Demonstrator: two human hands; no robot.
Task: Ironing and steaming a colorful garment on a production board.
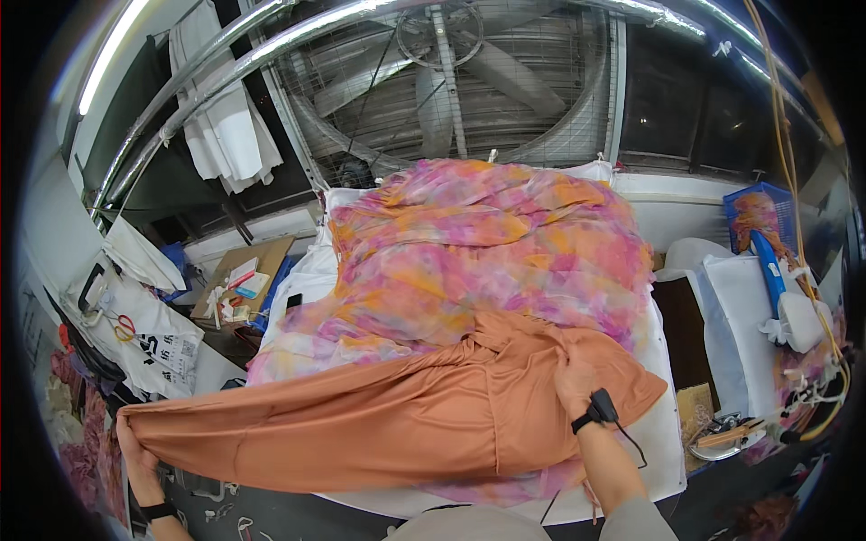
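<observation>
A rust-orange satin garment (379, 426) stretches sideways across the near part of a white-covered table (670, 446). My left hand (135, 446) grips its far left end, out past the table's edge. On the right, my right hand (574, 379) pinches gathered cloth near the bunched, twisted part of the garment. Beneath and behind it spreads a heap of sheer fabric (473, 250) in pink, orange and purple. Some of that sheer cloth also shows below the garment's lower edge. Each wrist wears a black band; a cable runs from the right one.
A large caged fan (440, 74) stands behind the table. To the left are a cardboard box (237, 277) with small items, a black phone (294, 301) and red-handled scissors (124, 328). To the right, an iron (727, 436) sits near hanging hoses (788, 162) and a blue basket (758, 209).
</observation>
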